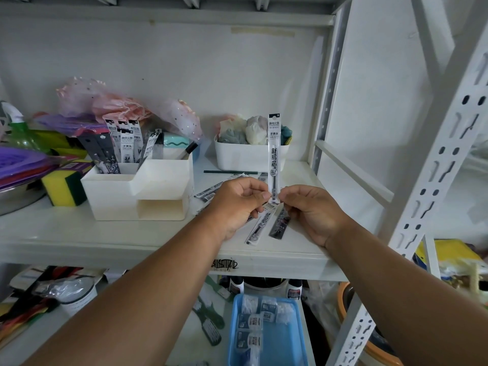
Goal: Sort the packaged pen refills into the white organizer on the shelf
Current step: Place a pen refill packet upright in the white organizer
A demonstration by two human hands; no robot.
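Far left on the shelf (66, 233) sits a yellow-and-green sponge (64, 187), and just beside it the white organizer (137, 191) — its back compartment already stuffed with upright refill packets (126, 143), black-and-white sleeves printed in Chinese characters, "子弹头" readable on one. Moving across, the left hand (235, 204) comes in with fingers curled, thumb and forefinger pinching the bottom edge of a single refill packet (274, 157). That packet stands upright in mid-air, above the shelf, big characters "舒写芯" running down it and "子弹头" in a band near the top; the small code beneath is too fine to read. The right hand (311, 210) pinches the same bottom end from the other side. Under both hands, loose packets (257, 228) lie scattered flat on the shelf — one shows a barcode. Behind stands a white bin (245, 157) of crumpled cloths.
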